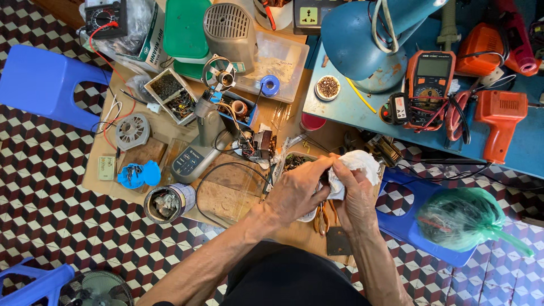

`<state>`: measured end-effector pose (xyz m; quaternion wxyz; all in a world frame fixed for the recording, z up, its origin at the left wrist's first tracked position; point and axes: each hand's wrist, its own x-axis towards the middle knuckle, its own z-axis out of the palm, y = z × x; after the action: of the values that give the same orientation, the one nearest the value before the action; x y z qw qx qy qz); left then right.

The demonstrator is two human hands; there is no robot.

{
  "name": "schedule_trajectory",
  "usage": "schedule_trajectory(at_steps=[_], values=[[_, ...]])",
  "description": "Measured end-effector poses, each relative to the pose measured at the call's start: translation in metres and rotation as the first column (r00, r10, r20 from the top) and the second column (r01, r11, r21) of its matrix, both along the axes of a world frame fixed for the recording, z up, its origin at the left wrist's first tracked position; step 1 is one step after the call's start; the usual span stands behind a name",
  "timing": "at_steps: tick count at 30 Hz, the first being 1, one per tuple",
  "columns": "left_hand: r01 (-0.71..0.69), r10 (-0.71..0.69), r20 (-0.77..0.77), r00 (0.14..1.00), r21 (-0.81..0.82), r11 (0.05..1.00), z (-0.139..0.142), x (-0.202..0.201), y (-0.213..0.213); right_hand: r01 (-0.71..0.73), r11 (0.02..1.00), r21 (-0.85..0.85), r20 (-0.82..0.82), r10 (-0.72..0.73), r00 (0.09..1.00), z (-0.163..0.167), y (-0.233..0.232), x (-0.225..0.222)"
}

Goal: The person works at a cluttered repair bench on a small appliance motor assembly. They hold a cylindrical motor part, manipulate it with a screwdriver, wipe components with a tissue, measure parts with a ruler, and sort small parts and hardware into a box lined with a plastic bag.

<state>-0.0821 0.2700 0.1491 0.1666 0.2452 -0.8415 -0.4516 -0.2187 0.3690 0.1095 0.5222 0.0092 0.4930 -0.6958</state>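
Both hands meet over near edge of wooden board (226, 198): right hand (356, 195) clenched around crumpled white cloth (354, 165), left hand (296, 190) pinching a small dark part, largely hidden, against it, orange-handled pliers (322, 218) just below.

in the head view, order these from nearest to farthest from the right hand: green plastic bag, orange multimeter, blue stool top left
Measured from the right hand, which holds a white cloth:
1. Green plastic bag, just to its right on a blue stool.
2. Orange multimeter, above and to the right on the blue bench.
3. Blue stool, far across at the upper left.
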Motion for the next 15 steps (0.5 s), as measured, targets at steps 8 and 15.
schedule_trajectory(at_steps=[8,15], values=[[-0.090,0.133,-0.069,0.989,0.434,0.896,-0.001,0.000,-0.004,-0.168,0.974,-0.151,-0.083,0.157,0.984,-0.001,0.021,-0.013],[0.001,0.126,-0.165,0.978,0.609,0.794,0.006,0.003,-0.009,-0.178,0.978,-0.108,-0.037,0.175,0.984,-0.013,0.028,-0.022]])
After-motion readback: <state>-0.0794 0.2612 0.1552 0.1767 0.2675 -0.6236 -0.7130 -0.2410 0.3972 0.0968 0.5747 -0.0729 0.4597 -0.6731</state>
